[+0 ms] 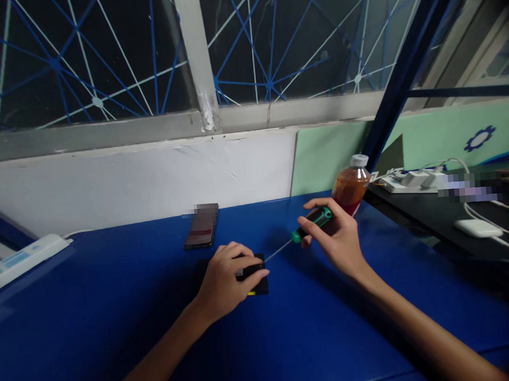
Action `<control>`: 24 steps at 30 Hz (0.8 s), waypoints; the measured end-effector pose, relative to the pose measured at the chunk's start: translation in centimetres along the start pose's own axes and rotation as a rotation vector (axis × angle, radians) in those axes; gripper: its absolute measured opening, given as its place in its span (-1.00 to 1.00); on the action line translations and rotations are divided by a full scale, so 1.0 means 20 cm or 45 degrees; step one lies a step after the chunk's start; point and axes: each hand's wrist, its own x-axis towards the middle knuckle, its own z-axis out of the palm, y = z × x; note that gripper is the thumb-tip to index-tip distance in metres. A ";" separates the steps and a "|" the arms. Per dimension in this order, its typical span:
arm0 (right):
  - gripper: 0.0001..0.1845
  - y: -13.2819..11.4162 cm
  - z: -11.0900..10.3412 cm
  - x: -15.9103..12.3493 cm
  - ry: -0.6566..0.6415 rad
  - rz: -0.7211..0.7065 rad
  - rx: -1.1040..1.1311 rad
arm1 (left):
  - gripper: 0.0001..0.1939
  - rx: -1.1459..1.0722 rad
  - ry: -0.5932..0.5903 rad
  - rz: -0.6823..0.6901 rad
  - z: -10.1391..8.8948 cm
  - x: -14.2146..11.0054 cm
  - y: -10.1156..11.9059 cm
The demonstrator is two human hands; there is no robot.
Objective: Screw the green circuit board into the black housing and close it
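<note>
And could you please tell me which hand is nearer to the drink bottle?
Right: the right hand, holding the screwdriver, is just in front of the drink bottle; the left hand is farther to its left, on a black object.

Left hand point(226, 279) palm down, curled; right hand point(338, 235) higher, bent in a grip; forearms point(169, 344) angled inward

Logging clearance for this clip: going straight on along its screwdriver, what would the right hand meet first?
Probably the black piece held by the left hand, where the screwdriver points; contact is unclear.
</note>
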 end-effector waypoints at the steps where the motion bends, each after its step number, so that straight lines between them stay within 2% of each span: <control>1: -0.70 0.00 0.00 0.00 0.000 0.002 0.000 | -0.87 -0.001 -0.009 0.005 0.00 0.00 0.00; 24: -0.70 0.01 0.00 -0.01 -0.051 -0.016 0.023 | -0.88 0.038 -0.076 0.108 -0.01 0.00 0.00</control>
